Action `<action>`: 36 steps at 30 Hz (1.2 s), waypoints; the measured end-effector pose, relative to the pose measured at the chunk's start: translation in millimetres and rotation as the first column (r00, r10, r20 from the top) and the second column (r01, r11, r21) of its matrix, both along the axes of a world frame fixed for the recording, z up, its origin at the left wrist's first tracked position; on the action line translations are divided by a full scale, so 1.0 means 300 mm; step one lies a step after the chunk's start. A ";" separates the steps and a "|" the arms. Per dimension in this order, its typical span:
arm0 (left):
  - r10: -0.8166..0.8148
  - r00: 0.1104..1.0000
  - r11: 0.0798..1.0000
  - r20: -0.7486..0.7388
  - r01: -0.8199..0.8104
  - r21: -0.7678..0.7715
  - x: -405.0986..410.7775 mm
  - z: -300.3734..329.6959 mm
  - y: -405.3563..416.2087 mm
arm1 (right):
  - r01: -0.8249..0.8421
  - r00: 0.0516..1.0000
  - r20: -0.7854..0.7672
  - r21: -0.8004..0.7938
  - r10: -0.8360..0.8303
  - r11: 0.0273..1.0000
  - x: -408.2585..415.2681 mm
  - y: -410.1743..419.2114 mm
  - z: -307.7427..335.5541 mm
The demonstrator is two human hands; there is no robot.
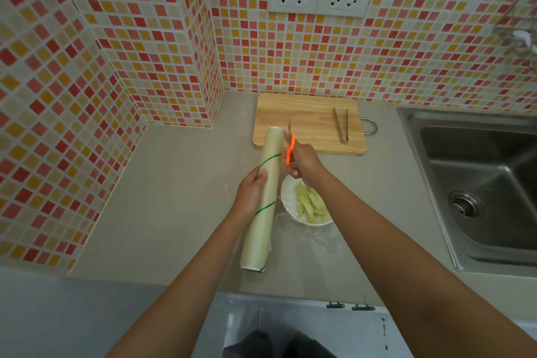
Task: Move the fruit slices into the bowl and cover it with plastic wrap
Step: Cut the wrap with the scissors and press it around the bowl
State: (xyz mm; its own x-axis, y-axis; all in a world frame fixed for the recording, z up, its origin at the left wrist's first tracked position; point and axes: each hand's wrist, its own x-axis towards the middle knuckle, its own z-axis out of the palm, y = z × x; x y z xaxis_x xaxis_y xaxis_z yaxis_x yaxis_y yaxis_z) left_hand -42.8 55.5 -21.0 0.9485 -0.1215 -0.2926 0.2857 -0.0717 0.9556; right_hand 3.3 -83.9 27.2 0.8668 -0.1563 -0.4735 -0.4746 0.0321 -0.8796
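Fruit slices (311, 203) lie in the white bowl (287, 197) on the counter (180, 183), film draped over. Left hand (252, 193) is closed around the plastic wrap roll (263, 197); right hand (302, 161) grips orange scissors (290, 150) at the film. Risk: slack film may bunch and cut ragged, leaving the bowl poorly sealed.

A pale grained wood board (309, 122), brushed steel sink (476, 183), metal tongs (341, 125), matt grey desk (180, 183) and glossy wrap (308, 235) are seen.

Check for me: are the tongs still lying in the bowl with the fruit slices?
No, the tongs lie on the cutting board, well apart from the bowl holding the fruit slices.
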 end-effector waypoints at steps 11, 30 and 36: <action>0.093 0.996 0.923 0.004 -0.088 0.376 0.036 -0.040 0.056 | 0.179 0.982 0.109 -0.302 -0.153 0.936 -0.088 -0.316 0.084; -0.085 0.996 0.441 0.035 0.006 0.898 -0.030 -0.102 -0.006 | -0.151 0.971 -0.215 -0.890 -0.105 0.429 -0.383 -0.420 -0.215; -0.117 0.993 0.348 0.027 0.015 0.938 -0.038 -0.102 -0.026 | -0.201 0.962 -0.254 -0.904 -0.096 0.377 -0.388 -0.424 -0.220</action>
State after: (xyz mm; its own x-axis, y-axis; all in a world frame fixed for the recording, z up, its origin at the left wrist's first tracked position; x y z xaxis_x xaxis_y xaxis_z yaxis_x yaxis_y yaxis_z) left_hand -54.3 47.8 -51.5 0.9745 0.1193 -0.1898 0.1689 -0.9474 0.2720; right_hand -113.2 -210.9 -38.8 0.7789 -0.5786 -0.2420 -0.6243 -0.7524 -0.2104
